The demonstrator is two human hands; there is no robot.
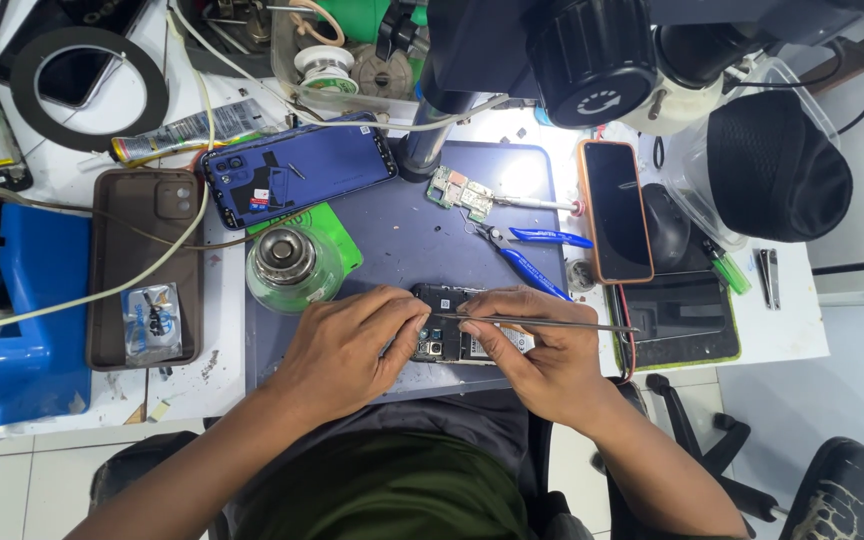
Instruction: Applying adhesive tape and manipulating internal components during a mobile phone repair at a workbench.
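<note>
1. Phone, opened and with its back removed, is laid flat on the grey mat at the near edge of the bench, just in front of the person; its dark inner parts are exposed between the two hands.
2. It is steadied by the left hand, whose fingers are curled narrowly onto its left end.
3. Tweezers are pinched in the right hand, with the tips brought to the upper middle of the open body; what the tips touch cannot be made out.
4. Disassembly is judged well advanced: the blue back cover has been set aside further up the mat, and a small circuit board lies apart beyond it under the bright light. Work inside the body appears unfinished, and nothing has been refitted.
5. Blue-handled cutters are left just beyond the right hand, and a round glass jar stands beyond the left hand.
6. Another phone with an orange rim rests face up to the right, and a brown case lies to the left.
7. Farthest off, a microscope is seen over the bench.
</note>
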